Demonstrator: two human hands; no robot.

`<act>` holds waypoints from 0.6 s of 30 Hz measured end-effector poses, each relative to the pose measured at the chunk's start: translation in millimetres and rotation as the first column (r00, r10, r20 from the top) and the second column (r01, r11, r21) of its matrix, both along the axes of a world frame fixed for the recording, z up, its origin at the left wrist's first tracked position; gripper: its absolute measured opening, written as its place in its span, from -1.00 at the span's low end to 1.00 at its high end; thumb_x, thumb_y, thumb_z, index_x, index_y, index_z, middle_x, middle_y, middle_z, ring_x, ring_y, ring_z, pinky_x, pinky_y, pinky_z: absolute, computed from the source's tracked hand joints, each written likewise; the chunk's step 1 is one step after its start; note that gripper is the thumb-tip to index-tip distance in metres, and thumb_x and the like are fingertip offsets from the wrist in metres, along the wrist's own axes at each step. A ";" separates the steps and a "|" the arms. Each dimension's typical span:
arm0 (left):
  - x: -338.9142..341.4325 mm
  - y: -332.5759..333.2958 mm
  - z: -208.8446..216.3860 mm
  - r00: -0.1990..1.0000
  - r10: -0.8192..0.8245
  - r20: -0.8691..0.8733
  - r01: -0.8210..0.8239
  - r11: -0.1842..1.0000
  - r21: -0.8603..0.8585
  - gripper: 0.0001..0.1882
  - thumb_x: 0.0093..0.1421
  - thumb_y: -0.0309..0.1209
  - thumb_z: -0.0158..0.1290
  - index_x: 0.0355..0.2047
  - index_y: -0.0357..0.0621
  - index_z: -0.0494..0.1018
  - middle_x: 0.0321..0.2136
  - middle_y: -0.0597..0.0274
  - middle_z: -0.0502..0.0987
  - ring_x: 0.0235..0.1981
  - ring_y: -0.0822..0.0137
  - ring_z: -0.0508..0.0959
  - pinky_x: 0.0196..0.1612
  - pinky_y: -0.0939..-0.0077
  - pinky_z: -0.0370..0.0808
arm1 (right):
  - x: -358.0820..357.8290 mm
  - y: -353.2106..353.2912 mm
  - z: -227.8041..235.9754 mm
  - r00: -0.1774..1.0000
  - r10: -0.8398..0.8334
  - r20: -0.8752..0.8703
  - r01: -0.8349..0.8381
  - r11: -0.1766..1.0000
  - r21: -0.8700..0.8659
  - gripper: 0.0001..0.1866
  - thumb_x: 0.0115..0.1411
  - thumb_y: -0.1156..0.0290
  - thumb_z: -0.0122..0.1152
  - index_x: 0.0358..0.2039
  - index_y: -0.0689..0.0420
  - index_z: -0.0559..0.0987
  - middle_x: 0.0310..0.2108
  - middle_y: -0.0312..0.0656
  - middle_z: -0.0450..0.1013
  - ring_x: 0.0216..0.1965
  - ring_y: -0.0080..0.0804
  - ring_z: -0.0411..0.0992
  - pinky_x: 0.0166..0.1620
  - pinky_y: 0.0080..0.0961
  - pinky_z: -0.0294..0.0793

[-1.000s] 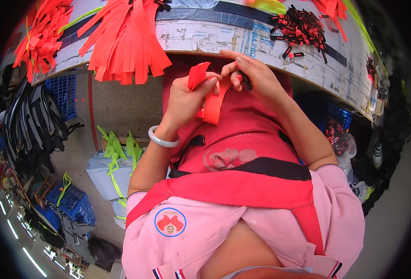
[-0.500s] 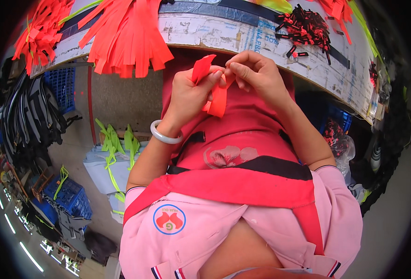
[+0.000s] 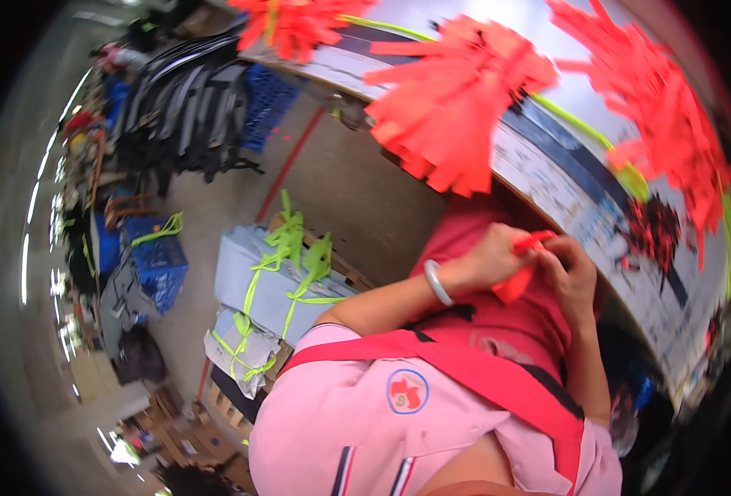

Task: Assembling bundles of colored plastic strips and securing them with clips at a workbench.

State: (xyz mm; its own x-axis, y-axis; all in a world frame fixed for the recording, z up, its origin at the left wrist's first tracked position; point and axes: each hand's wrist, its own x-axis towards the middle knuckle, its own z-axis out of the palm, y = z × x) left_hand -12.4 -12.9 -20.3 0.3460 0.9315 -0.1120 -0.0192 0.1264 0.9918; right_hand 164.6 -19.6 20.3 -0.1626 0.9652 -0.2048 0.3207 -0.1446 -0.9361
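Note:
Held in front of my red apron is a folded orange-red fabric strip. My left hand, a pale bangle at its wrist, has its fingers closed around the strip. Close against it, my right hand pinches at the strip's upper end. Whether a small piece is also between those fingertips is hidden. Past my hands, a thick bunch of orange-red strips hangs over the edge of the worktable. A pile of small black-and-red pieces lies on the table to the right.
More orange-red strips lie along the table, with a yellow-green band between bunches. At left, grey-blue bundles tied with yellow-green strips stand on the floor. Further off are a blue crate and hanging black-and-grey straps.
The view has swung to the left, so table and hands appear further right and more of the floor shows. My hands have come together on the strip, which both still hold.

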 end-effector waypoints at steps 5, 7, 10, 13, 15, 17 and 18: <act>-7.1 -3.6 -9.0 0.995 -0.088 -0.039 0.086 0.995 -0.043 -0.71 0.22 -0.50 0.00 -0.05 -0.26 0.50 -0.48 0.23 0.61 -0.37 0.62 0.49 -0.30 0.59 0.49 | -9.7 -6.3 -7.7 0.990 -0.006 -0.141 0.001 0.999 -0.038 -0.92 0.18 0.55 0.20 -0.29 0.23 0.54 -0.46 -0.36 0.47 -0.52 -0.76 0.32 -0.46 -0.81 0.28; -7.8 -4.4 -9.6 0.999 -0.043 0.009 0.043 0.999 0.006 -0.72 0.22 -0.49 0.01 -0.07 -0.25 0.52 -0.46 0.20 0.62 -0.36 0.61 0.51 -0.30 0.58 0.50 | -14.6 -6.9 -7.8 0.988 0.000 -0.153 0.001 1.000 0.003 -0.91 0.18 0.55 0.21 -0.29 0.23 0.54 -0.47 -0.36 0.47 -0.52 -0.75 0.33 -0.46 -0.81 0.28; -8.6 -2.7 1.0 0.997 -0.067 -0.042 0.068 0.997 0.035 -0.75 0.22 -0.46 0.03 -0.11 -0.29 0.52 -0.47 0.15 0.62 -0.35 0.60 0.52 -0.29 0.55 0.50 | -13.9 -3.6 -7.9 0.989 -0.021 -0.145 0.023 1.000 0.012 -0.92 0.18 0.55 0.20 -0.29 0.23 0.55 -0.47 -0.36 0.47 -0.52 -0.75 0.33 -0.46 -0.81 0.28; -10.2 -3.2 6.6 0.998 -0.050 -0.045 0.053 0.996 0.065 -0.75 0.23 -0.46 0.02 -0.12 -0.29 0.53 -0.46 0.15 0.62 -0.35 0.59 0.52 -0.28 0.55 0.50 | -10.8 3.3 -3.4 0.995 0.021 -0.094 -0.026 0.998 -0.051 -0.93 0.18 0.57 0.19 -0.30 0.24 0.56 -0.46 -0.33 0.47 -0.51 -0.72 0.35 -0.44 -0.79 0.30; -10.1 -3.0 2.0 1.000 -0.029 0.006 0.029 0.999 0.024 -0.78 0.24 -0.47 0.01 -0.17 -0.31 0.54 -0.47 0.18 0.61 -0.36 0.59 0.51 -0.29 0.55 0.49 | -12.0 5.4 -1.6 0.997 0.058 -0.051 -0.063 0.993 -0.098 -0.92 0.18 0.57 0.18 -0.30 0.25 0.56 -0.45 -0.31 0.47 -0.49 -0.70 0.37 -0.42 -0.77 0.33; -10.5 -1.1 1.2 0.998 -0.010 0.057 0.011 1.000 -0.021 -0.80 0.24 -0.47 0.01 -0.23 -0.32 0.56 -0.48 0.21 0.60 -0.37 0.59 0.50 -0.30 0.56 0.48 | -16.8 3.7 -5.3 0.996 0.091 0.017 -0.093 0.977 0.193 -0.91 0.21 0.53 0.17 -0.28 0.24 0.56 -0.49 -0.35 0.44 -0.56 -0.73 0.30 -0.50 -0.76 0.28; -12.2 0.2 2.9 0.998 -0.015 0.059 0.017 0.999 -0.035 -0.82 0.25 -0.48 0.00 -0.28 -0.33 0.55 -0.49 0.24 0.58 -0.38 0.59 0.49 -0.30 0.56 0.47 | -16.7 3.8 -5.7 0.992 0.111 0.058 -0.123 0.947 0.298 -0.90 0.22 0.53 0.15 -0.26 0.24 0.56 -0.49 -0.36 0.43 -0.54 -0.72 0.30 -0.48 -0.75 0.28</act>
State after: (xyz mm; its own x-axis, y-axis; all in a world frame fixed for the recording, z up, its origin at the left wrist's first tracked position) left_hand -24.6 -12.7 -17.4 0.3673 0.9217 -0.1243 -0.0749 0.1625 0.9839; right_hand 147.8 -15.8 14.6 -0.2759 0.9576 0.0825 0.3568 0.1818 -0.9163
